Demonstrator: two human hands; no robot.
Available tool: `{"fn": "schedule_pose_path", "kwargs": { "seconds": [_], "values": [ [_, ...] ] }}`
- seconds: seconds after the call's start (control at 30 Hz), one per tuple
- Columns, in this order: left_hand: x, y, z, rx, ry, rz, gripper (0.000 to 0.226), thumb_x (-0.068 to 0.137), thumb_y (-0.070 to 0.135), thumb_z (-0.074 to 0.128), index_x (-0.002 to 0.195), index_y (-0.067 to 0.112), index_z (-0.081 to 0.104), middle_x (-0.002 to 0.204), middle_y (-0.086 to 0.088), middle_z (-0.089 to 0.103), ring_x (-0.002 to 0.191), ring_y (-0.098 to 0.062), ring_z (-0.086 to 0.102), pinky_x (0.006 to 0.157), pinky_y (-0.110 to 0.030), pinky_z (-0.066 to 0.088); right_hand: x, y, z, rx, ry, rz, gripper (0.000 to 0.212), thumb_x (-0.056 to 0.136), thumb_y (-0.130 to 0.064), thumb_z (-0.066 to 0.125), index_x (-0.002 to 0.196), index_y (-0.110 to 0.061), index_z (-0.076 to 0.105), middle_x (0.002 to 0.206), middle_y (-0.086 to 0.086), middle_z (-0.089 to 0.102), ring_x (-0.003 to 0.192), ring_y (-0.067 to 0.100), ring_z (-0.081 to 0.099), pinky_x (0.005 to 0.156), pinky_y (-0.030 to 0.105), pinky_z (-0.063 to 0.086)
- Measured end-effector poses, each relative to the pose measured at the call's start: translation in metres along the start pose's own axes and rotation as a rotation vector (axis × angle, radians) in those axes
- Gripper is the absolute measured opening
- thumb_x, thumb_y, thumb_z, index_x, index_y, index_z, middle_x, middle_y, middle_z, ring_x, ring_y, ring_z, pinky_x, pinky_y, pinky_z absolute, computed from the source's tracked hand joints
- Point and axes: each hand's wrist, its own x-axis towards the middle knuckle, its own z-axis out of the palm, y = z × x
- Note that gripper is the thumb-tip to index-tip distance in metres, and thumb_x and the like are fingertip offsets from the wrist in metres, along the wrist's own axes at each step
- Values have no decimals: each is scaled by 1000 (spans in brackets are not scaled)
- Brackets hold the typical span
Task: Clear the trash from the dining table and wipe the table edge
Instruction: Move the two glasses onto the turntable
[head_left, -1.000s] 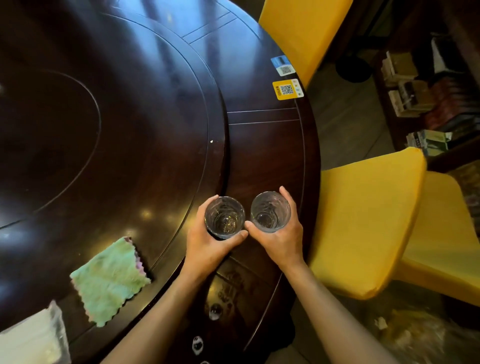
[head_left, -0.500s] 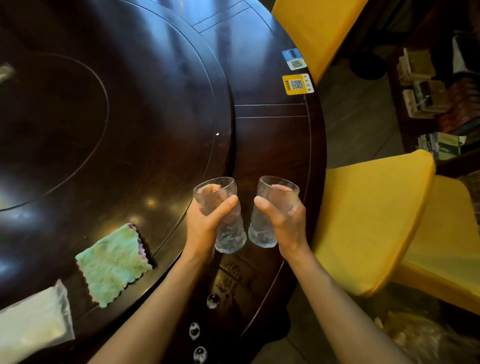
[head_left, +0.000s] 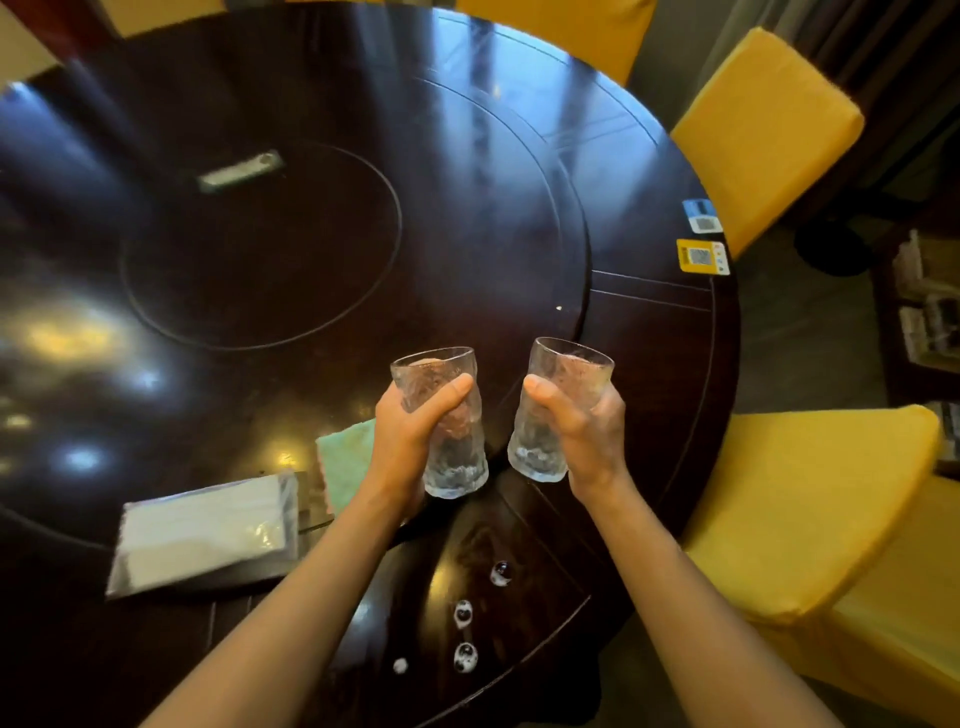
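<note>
My left hand (head_left: 402, 447) grips a clear textured glass (head_left: 449, 462) and my right hand (head_left: 587, 441) grips a second clear glass (head_left: 540, 452). Both glasses are upright and held above the near right part of the round dark wooden table (head_left: 260, 338). A green cloth (head_left: 345, 462) lies on the table just left of my left hand, partly hidden by my wrist. A clear plastic packet with white contents (head_left: 208, 530) lies left of the cloth. A small wrapper-like item (head_left: 239, 171) rests farther back near the table's middle.
Yellow chairs (head_left: 810, 509) stand close to the table on the right and a further chair (head_left: 763, 130) stands behind. QR stickers (head_left: 701, 257) sit at the right table edge. Water drops (head_left: 465, 657) lie on the near edge. Shelves with boxes (head_left: 930, 312) stand far right.
Both hands lifted the glasses off the table and raised them. The view has pulled back and turned left, showing more of the table.
</note>
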Motion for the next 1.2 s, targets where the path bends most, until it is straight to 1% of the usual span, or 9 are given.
{"fn": "schedule_pose_path", "kwargs": {
  "seconds": [0.2, 0.3, 0.43, 0.57, 0.67, 0.77, 0.9, 1.0, 1.2],
  "values": [
    [-14, 30, -66, -11, 113, 49, 59, 65, 40, 87, 110, 8, 68, 90, -6, 74, 87, -27, 72, 89, -61, 57, -20, -8, 66, 25, -88, -1, 56, 69, -27, 86, 112, 2, 66, 92, 5, 74, 85, 20, 74, 71, 32, 60],
    [-18, 44, -100, -40, 166, 69, 55, 64, 39, 87, 106, 9, 70, 89, -5, 75, 85, -25, 72, 89, -61, 57, -31, -6, 101, 37, -118, 22, 52, 72, -23, 84, 114, 2, 66, 96, 8, 74, 89, 24, 74, 77, 40, 62],
    [-21, 58, -144, -82, 187, 73, 58, 64, 36, 89, 110, 6, 68, 93, -10, 73, 89, -30, 70, 90, -61, 57, -43, -1, 148, 12, -139, 33, 62, 66, -33, 87, 114, 0, 66, 99, 11, 74, 95, 30, 74, 83, 48, 62],
    [-17, 68, -191, -57, 216, 90, 58, 64, 37, 89, 109, 8, 68, 92, -6, 74, 87, -26, 72, 84, -52, 61, -47, 8, 191, -34, -162, 40, 64, 65, -38, 89, 111, 1, 67, 97, 11, 75, 90, 25, 74, 85, 52, 61],
    [-11, 72, -226, -55, 238, 92, 66, 63, 38, 90, 114, 3, 66, 93, -8, 74, 87, -27, 73, 81, -47, 61, -51, 20, 223, -65, -159, 68, 65, 66, -42, 90, 114, -6, 66, 106, 13, 75, 97, 27, 75, 87, 52, 61],
    [-5, 75, -260, -54, 251, 78, 77, 59, 43, 93, 116, 1, 65, 95, -10, 73, 88, -28, 72, 80, -47, 61, -52, 33, 253, -85, -171, 104, 65, 67, -49, 90, 117, -14, 67, 107, 6, 77, 99, 22, 75, 89, 47, 61],
    [4, 73, -299, -9, 295, 57, 81, 53, 49, 94, 117, 10, 64, 93, 2, 77, 88, -16, 75, 72, -31, 60, -56, 51, 290, -176, -167, 120, 73, 59, -62, 89, 115, -23, 65, 107, 1, 76, 97, 16, 74, 85, 43, 63],
    [14, 66, -323, 55, 339, 31, 79, 50, 48, 96, 116, 19, 64, 100, 1, 77, 94, -16, 75, 73, -28, 60, -57, 64, 310, -278, -152, 89, 74, 51, -70, 89, 111, -35, 63, 106, -4, 74, 96, 11, 73, 83, 39, 63],
    [28, 54, -355, 254, 402, 7, 85, 39, 50, 99, 113, 26, 63, 109, 7, 73, 98, 0, 70, 72, -13, 55, -53, 84, 337, -410, -162, 87, 67, 52, -65, 91, 107, -39, 63, 108, -8, 73, 100, 11, 70, 88, 44, 61]
  ]
}}
